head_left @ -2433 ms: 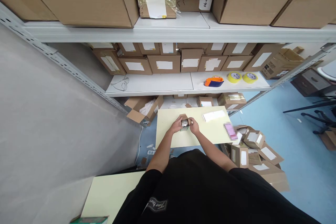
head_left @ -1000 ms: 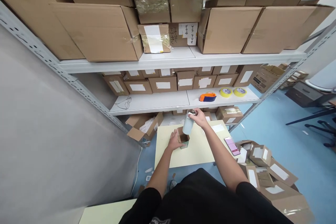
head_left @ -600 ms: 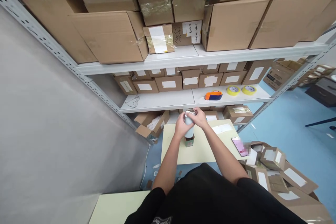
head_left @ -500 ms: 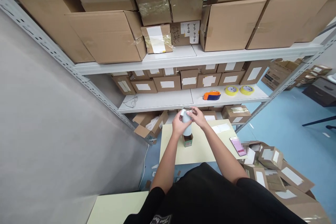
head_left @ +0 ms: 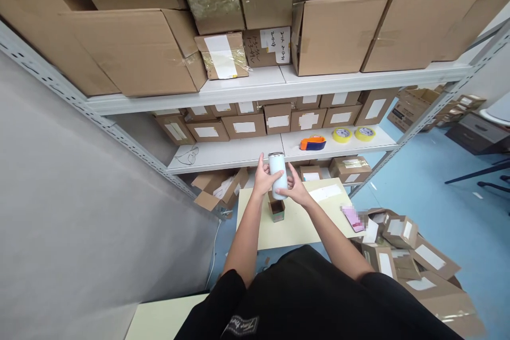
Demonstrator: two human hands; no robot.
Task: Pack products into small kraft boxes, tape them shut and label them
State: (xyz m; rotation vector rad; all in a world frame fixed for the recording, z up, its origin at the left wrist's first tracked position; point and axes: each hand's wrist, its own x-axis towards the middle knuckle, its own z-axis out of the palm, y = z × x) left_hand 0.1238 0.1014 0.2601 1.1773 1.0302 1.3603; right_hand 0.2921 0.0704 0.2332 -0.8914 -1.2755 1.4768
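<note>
A pale blue tumbler (head_left: pixel 279 178) with a metal rim at its top is held up between both hands above the table (head_left: pixel 255 228). My left hand (head_left: pixel 263 178) grips its left side, thumb across the front. My right hand (head_left: pixel 296 187) holds the lower right side, its thumb near the base. Just below the tumbler, a small open box (head_left: pixel 278 215), brown inside and greenish outside, stands upright on the table.
Shelves (head_left: pixel 227 150) ahead carry several cardboard boxes, an orange and blue tape dispenser (head_left: pixel 313 143) and two yellow tape rolls (head_left: pixel 341 135). A phone (head_left: pixel 353 218) lies at the table's right edge, beside piled boxes (head_left: pixel 428 255). A wall (head_left: pixel 99 212) is at left.
The tumbler has been raised slightly and turned, so more of its side shows. My right hand has shifted from near its top to its lower side. The view has swung a little right.
</note>
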